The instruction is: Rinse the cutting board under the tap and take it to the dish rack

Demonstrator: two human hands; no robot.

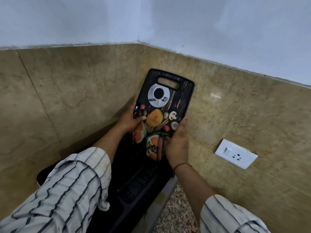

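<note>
The cutting board (168,101) is black with printed vegetables and a coffee cup, and has a handle slot at its top. It stands nearly upright, leaning towards the tiled wall in the corner, with its lower end down in the black plastic dish rack (138,184). My left hand (133,120) grips the board's left edge, thumb on its printed face. My right hand (178,142) holds the right edge lower down, fingers along the side. The board's bottom edge is hidden behind my hands and the rack.
Brown marble tiles (75,98) line both walls of the corner. A white switch and socket plate (236,153) sits on the right wall, close to my right wrist. Speckled granite countertop (176,214) shows beside the rack. My striped sleeves fill the lower part of the view.
</note>
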